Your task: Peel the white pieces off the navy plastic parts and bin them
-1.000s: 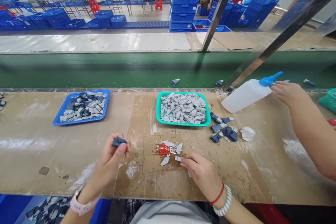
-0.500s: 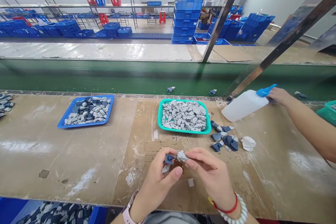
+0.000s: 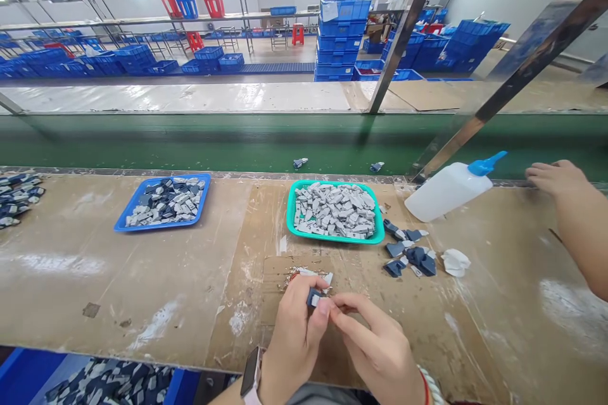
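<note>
Brought together since the earlier frame: dark blue piece (image 3: pixel 311 297) and light-grey part, then apart in two hands. Two pieces (image 3: pixel 300 163) on the green belt (image 3: pixel 190 139) have shifted left relative to the teal tray; a co-worker's hand (image 3: pixel 555 176), formerly at the bottle's nozzle, now sits apart from it.

Hands, own, two. Left hand (image 3: pixel 297 323): thumb and forefinger closed on the dark blue piece, which lies between their tips, light patch showing at its opening. Right hand (image 3: pixel 380 348): fingertips drawn narrow, meeting the left thumb tip just beside the piece; whether they grip it cannot be told.

Teal tray (image 3: pixel 337 239), one, heaped with light-grey parts, uncounted. Blue tray (image 3: pixel 161 226), one, mixed dark and light parts, left of it. Bottle (image 3: pixel 449 193), one, white, blue nozzle, tilted. Dark-and-light pieces (image 3: pixel 420 259), about six, overlapping, right of the teal tray. White wad (image 3: pixel 456 262), one, beside them.
</note>
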The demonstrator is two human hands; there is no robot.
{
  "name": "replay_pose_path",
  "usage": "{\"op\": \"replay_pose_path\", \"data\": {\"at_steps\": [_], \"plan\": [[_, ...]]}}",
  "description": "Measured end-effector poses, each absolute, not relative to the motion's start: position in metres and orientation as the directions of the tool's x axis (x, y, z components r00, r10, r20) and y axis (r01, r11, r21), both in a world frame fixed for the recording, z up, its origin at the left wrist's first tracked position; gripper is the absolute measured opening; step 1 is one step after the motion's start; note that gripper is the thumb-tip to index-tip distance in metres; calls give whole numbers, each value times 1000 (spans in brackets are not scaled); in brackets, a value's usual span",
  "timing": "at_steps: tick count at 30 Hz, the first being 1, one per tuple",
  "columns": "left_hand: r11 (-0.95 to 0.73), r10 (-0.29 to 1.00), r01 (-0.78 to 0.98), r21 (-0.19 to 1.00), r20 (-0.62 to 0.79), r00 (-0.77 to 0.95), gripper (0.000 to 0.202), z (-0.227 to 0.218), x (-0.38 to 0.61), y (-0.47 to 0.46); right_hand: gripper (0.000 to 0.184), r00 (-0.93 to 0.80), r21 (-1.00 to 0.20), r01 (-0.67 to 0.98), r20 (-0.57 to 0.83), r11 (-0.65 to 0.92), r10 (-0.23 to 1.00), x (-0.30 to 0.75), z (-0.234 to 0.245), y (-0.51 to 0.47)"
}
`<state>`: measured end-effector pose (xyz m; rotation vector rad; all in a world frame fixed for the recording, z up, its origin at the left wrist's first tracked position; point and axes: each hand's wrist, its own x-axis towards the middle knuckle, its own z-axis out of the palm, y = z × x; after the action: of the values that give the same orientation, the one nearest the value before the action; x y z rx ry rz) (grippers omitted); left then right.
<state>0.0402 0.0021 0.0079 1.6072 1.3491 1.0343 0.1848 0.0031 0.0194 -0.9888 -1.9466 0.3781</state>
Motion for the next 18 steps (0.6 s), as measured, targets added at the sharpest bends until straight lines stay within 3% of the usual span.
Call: {"op": "replay_pose_path", "data": {"at_steps": [4, 7, 13, 18], "plan": [[-269, 963, 444, 854, 241, 120, 16, 4, 39, -4, 24, -275, -618, 489, 560, 616, 781, 183, 20, -4], [-254, 967, 445, 859, 242, 85, 15, -1, 39, -7, 23, -260, -613, 497, 570, 615, 779, 178, 16, -9], [-51, 999, 353, 934, 49, 13, 24, -3, 36, -14, 23, -271, -628, 475, 561, 616, 782, 164, 9, -13], [97, 995, 216, 972, -96, -15, 31, -1, 18, -23, 18, -445, -593, 378, 557, 711, 701, 161, 13, -13]]}}
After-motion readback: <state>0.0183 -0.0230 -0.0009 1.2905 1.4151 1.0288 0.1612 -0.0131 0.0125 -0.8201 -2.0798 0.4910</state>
